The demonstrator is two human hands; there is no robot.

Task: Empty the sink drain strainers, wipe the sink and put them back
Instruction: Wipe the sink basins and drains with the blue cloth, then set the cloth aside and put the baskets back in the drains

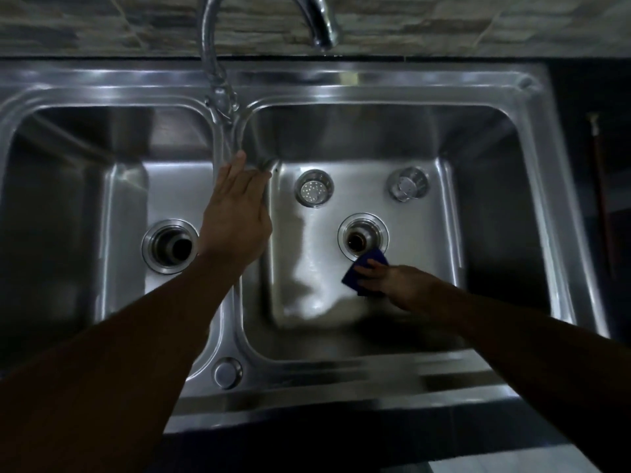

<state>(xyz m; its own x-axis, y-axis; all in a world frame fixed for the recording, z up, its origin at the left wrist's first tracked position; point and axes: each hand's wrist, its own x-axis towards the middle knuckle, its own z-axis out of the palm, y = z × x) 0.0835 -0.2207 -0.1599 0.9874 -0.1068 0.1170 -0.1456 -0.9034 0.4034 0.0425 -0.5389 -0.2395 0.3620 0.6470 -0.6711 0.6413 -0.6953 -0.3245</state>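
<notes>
A steel double sink fills the view. Two drain strainers stand on the floor of the right basin: one upright with its holes showing, the other turned over at the back right. Both drains are bare, the left drain and the right drain. My right hand presses a blue cloth on the basin floor just in front of the right drain. My left hand lies flat on the divider between the basins, fingers together, holding nothing.
The tap and a flexible hose hang over the back rim. A round cap sits on the front rim. A thin reddish rod lies on the dark counter at the right.
</notes>
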